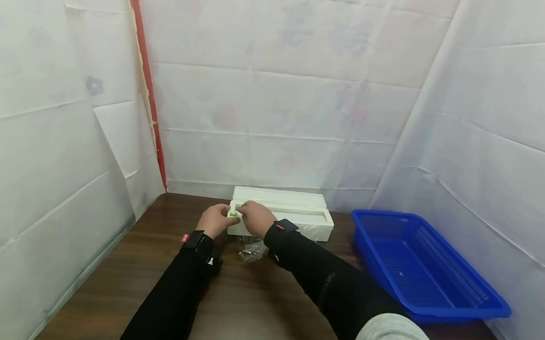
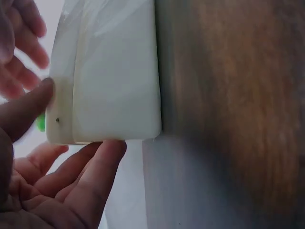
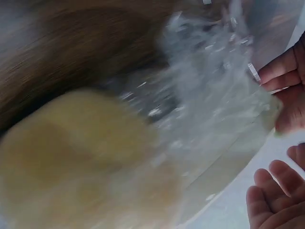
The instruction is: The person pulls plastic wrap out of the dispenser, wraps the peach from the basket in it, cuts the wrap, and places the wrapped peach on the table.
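A white box (image 1: 308,228) with a lid (image 1: 280,197) raised behind it sits on the table. My left hand (image 1: 214,220) grips its left end. In the left wrist view, the thumb lies on the box's rim and the fingers press the end face. A small bright green piece (image 1: 233,213) shows at that end, beside the thumb. My right hand (image 1: 256,218) is over the left part of the box, its fingertips close to the green piece. Its fingers (image 3: 269,193) look loosely bent in the right wrist view, which is blurred. Clear plastic wrap (image 1: 252,249) hangs from the box front.
A blue plastic basket (image 1: 379,258) stands to the right on the brown wooden table (image 1: 251,302). White sheeting (image 1: 276,103) walls the table at the back and both sides. A red strip (image 1: 144,60) runs down the back left corner.
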Available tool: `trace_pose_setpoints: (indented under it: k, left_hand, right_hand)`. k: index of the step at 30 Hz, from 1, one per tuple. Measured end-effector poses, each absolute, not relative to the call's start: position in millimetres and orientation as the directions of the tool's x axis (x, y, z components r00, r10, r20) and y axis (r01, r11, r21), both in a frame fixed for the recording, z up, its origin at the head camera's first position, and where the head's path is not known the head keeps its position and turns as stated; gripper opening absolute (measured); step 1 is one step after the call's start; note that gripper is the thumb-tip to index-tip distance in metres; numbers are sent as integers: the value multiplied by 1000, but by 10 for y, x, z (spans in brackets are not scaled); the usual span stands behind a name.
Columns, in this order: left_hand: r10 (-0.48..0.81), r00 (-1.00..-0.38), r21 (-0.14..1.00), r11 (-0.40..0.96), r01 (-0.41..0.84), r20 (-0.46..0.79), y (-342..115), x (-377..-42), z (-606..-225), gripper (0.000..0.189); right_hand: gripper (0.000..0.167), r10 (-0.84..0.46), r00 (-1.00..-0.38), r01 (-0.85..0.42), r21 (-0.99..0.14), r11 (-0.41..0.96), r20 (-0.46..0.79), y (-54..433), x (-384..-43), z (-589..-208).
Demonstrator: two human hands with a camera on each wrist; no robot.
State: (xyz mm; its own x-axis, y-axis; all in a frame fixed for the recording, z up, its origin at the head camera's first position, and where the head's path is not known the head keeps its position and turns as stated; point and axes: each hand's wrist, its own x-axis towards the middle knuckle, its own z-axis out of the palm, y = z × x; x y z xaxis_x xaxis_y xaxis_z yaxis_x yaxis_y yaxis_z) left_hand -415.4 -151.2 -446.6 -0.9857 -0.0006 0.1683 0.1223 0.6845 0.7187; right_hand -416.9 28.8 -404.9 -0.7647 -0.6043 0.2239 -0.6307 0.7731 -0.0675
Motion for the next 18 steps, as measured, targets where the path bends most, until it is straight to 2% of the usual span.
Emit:
trace_pose_setpoints:
  k: [6,12,14,18]
  left_hand:
    - [-59,-983,755,649,95,175,-1353,-4086,-4512,51]
    - [-52,-973,746,652,136,223,-1203,-4114,-4497,39]
    - [-42,-975,737,662,136,218,-1155,-4113,-4510,36]
    - [-28,-975,738,658,149,222,-1050,-4090,-4517,33]
  right_hand:
    - [29,-637,-735,-664,-58,746,231,203,-4193,-4031]
    - [17,-529,-788,-593,-157,790,315,196,-4247,-3991]
    - [20,-494,-816,-558,-184,809,301,188,-4254,-3987]
    - [44,-429,-871,-472,-168,865,241,193,-4262,-3938]
